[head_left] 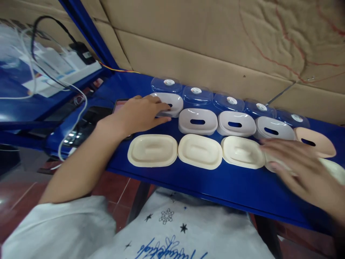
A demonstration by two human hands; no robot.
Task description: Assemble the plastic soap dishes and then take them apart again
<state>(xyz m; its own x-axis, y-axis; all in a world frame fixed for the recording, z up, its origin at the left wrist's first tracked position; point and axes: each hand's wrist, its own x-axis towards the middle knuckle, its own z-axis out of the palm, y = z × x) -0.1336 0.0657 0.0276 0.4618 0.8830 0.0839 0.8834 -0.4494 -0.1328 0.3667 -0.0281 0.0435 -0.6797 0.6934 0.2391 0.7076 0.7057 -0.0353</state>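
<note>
My left hand (141, 112) is at the leftmost white oval soap dish (175, 102). Its index finger reaches over the rim into the bowl and the thumb lies in front of the wall, so the near side sits between them. To its right stand more slotted dishes, including a white one (198, 120) and a peach one (315, 142). Nearer me is a row of cream oval trays, among them a left one (152, 151) and a middle one (199, 151). My right hand (302, 165), smeared by motion, is over the trays at the right and partly hides them; its grip is unclear.
Clear plastic lids (198, 95) with round stickers line the back, against a cardboard wall (183, 46). A phone (120, 104) lies partly under my left wrist. Left of the blue table (188, 180) are a power strip (61, 81), chargers and loose white cables.
</note>
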